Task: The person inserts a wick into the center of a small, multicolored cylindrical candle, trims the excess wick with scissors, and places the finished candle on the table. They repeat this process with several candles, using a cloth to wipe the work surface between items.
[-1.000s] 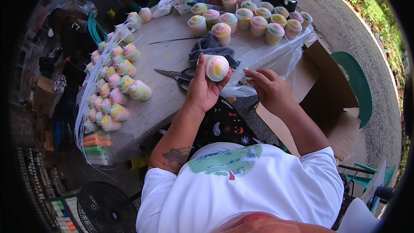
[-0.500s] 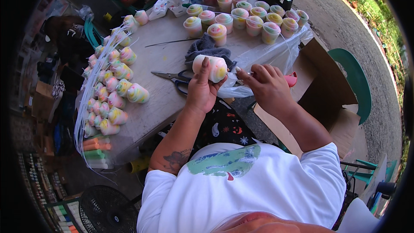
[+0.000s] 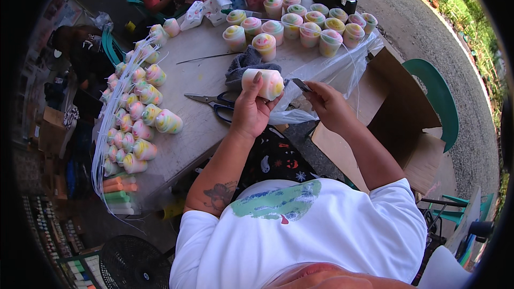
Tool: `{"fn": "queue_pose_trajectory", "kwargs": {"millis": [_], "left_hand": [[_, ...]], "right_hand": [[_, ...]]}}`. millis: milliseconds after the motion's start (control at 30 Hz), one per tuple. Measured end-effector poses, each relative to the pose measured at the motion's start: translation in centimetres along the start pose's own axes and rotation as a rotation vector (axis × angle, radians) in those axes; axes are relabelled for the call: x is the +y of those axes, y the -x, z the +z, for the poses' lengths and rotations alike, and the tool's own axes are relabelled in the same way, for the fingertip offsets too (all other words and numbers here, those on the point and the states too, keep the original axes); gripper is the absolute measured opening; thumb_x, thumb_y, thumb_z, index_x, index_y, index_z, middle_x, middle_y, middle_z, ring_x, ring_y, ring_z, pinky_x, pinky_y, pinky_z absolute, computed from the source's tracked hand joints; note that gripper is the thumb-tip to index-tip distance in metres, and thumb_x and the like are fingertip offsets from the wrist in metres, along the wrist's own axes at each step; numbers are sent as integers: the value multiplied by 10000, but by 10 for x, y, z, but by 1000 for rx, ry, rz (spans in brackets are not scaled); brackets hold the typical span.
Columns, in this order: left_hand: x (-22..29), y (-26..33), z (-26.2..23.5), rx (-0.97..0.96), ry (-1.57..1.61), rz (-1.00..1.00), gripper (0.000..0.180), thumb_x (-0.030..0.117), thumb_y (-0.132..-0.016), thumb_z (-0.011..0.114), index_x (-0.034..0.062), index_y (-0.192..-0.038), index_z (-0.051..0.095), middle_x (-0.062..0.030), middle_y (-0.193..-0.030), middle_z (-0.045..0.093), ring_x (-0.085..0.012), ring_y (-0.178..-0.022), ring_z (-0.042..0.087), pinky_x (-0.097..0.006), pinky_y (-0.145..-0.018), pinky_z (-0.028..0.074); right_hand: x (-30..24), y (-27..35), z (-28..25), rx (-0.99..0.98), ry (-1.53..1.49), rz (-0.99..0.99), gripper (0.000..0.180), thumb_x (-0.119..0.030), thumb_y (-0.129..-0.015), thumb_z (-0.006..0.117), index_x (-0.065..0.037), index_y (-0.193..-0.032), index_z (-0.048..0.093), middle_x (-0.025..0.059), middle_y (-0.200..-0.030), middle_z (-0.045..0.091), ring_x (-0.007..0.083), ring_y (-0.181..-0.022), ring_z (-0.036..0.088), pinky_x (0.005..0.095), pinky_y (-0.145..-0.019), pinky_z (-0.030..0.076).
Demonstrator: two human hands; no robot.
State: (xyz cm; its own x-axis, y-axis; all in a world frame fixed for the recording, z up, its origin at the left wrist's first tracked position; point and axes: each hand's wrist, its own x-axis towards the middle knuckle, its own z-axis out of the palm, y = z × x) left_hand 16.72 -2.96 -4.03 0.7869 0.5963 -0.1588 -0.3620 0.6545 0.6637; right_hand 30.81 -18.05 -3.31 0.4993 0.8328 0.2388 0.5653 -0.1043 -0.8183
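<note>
The left hand [image 3: 250, 111] has its fingers wrapped round a pastel candle [image 3: 263, 83], lifted above the bench [image 3: 199, 77] near the scissors [image 3: 214, 101], so the right hand [image 3: 327, 106], pinching a small dark blade [image 3: 301, 84], can reach its end.

Pastel-swirled white candle [image 3: 263, 83], grey cloth [image 3: 243, 63]

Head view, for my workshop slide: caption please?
Left hand holds a pastel candle over the table; right hand grips a small blade.
</note>
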Motion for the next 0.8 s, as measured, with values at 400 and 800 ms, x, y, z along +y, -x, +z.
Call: {"fn": "queue_pose_trajectory", "kwargs": {"millis": [400,800], "left_hand": [[41,58,-30,7,-8,-12,513,403,-891,642,93,-1253,450,-119,-1100,568,-312,-1031,608,-413,-882,531],[52,130,-82,11,-270,-52,538,-48,-780,682,19,-1251,431,-146,-1100,584,-273,-1035,617,-364,-886,527]], "right_hand": [[20,-86,9,81,607,-490,311,-198,-881,613,-181,-1191,628,59,-1077,631,240,-1052,559,386,-898,370],[47,-92,28,76,848,-390,288,-268,-828,624,-168,-1098,636,39,-1072,561,222,-1136,473,409,-908,314]]}}
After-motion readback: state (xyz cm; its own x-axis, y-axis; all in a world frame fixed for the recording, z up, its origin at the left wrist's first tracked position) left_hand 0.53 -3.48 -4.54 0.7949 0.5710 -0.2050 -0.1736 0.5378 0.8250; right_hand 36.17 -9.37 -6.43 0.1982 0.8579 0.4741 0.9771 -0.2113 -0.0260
